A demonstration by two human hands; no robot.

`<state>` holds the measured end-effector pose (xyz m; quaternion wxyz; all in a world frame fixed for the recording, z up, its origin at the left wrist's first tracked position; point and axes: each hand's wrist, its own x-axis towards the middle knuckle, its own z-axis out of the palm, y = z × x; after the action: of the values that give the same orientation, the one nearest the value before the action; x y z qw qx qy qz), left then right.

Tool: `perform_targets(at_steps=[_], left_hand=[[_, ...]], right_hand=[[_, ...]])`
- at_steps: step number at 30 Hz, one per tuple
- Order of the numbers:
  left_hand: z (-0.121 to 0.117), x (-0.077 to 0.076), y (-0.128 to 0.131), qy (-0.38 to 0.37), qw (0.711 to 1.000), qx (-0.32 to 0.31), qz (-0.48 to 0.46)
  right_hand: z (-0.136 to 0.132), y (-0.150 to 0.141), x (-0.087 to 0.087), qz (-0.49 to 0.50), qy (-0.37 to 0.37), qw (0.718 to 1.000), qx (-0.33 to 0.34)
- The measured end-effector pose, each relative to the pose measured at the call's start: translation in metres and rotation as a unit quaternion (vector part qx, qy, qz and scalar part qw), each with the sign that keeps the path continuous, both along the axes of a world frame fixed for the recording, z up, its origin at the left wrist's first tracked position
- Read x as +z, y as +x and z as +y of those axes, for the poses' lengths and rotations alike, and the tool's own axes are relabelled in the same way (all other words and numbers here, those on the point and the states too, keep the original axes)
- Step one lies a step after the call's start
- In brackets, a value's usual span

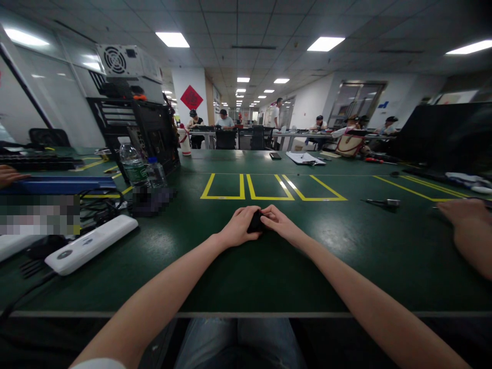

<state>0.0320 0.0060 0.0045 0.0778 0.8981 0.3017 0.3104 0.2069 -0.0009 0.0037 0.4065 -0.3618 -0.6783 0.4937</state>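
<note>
Standing at left, the bottle [133, 163] wore a green label too small to read; pixelation hid things near the power strip [92, 245]. The left hand [241, 225] and right hand [280, 221] gripped a black object [254, 222], mostly hidden by fingers. Bench [265, 282] surface ran to its near edge, yellow tape [271, 198] lay beyond, and a person's arm [474, 241] was cut off at right.
</note>
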Motion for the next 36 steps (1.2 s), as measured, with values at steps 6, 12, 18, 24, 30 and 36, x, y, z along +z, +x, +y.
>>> perform_targets(at_steps=[6,12,18,24,30,36], left_hand=[[-0.0008,0.0004,-0.0005,0.007,1.000,-0.003,0.001],[-0.0006,0.0002,-0.0008,0.003,1.000,-0.006,0.005],[0.0015,-0.0020,0.0002,0.000,1.000,0.002,0.001],[-0.0004,-0.0002,-0.0009,0.008,1.000,-0.002,0.003],[-0.0015,0.0011,-0.0005,0.002,1.000,0.000,0.004],[0.0005,-0.0014,-0.0007,0.005,1.000,-0.003,-0.002]], right_hand=[[0.0028,-0.0003,-0.0030,0.007,-0.031,0.999,-0.015],[0.0017,0.0023,-0.0013,0.022,-0.012,0.999,0.030],[0.0001,0.0009,-0.0022,0.022,-0.013,1.000,0.013],[0.0005,-0.0007,-0.0017,0.014,-0.015,1.000,-0.015],[0.0006,0.0026,0.0007,0.002,-0.023,1.000,-0.005],[-0.0043,0.0036,0.0045,0.010,-0.004,0.999,0.032]])
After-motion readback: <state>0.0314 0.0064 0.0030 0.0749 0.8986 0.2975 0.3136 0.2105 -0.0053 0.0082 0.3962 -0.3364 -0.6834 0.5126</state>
